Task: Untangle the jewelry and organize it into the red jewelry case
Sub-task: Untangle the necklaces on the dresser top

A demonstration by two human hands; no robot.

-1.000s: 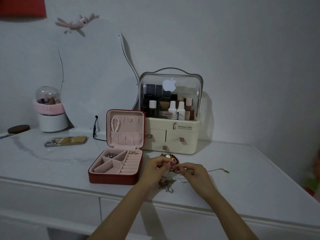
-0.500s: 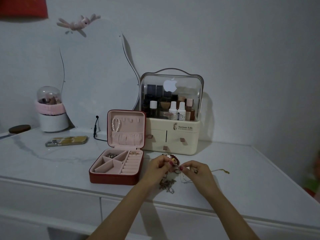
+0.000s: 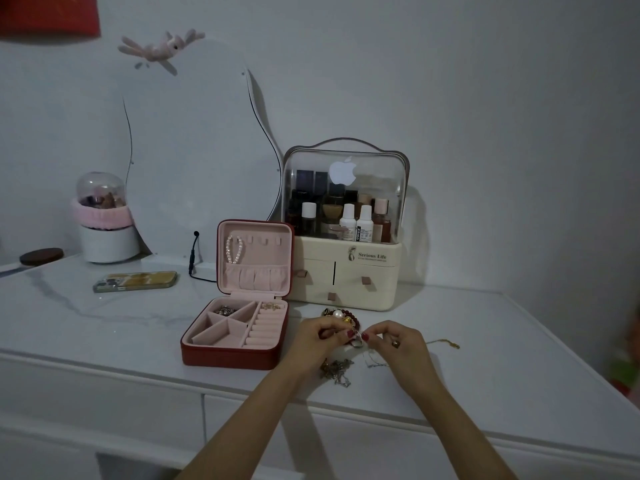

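1. Change since the earlier frames: very little. My hands have stayed over the tangle, fingertips drawn slightly closer together; the case and everything else on the top are where they were.
2. Left hand (image 3: 317, 341): fingers curled, pinching a small silvery piece at the edge of the tangled jewelry (image 3: 341, 318). Right hand (image 3: 398, 344): thumb and forefinger pinching the same spot from the other side. I read this as two opposed pinches so one strand can be teased out while the knot is held in place.
3. The tangle lies on the white dresser top (image 3: 104, 327), just right of the red jewelry case (image 3: 235, 355) and in front of the cosmetics organizer (image 3: 346, 271). A cluster of beads, one of them a pearl, sits on its far side; a bunch of chain (image 3: 337, 370) lies below my left hand; a thin gold chain (image 3: 446, 342) trails out to the right.
4. Case stands open, lid upright. A pearl bracelet (image 3: 233, 249) hangs from a hook in the lid; small pieces sit in two rear compartments of the tray. The near compartments and ring rolls look unfilled.
5. Judgement: early to middle of the task; most of the pile remains knotted.
6. Also present: phone (image 3: 135, 281), mirror (image 3: 194, 150), domed jar (image 3: 102, 216).
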